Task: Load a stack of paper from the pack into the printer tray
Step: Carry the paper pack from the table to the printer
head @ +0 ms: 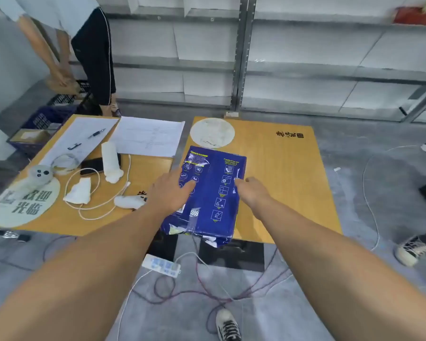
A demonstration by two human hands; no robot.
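A blue pack of paper (213,193) with yellow and white print lies flat on the right wooden table (280,180), its torn near end hanging over the front edge. My left hand (169,193) rests palm down on the pack's left side, fingers spread. My right hand (252,190) touches the pack's right edge with its fingertips; whether it grips the wrapper is unclear. No printer or printer tray is in view.
The left table (143,173) holds white sheets (149,137), a pen (96,133), a phone (92,166), white cables and small white items. A power strip (161,265) and tangled cords lie on the floor below. Another person (84,50) stands back left beside blue crates (41,123). Metal shelving (241,57) lines the back.
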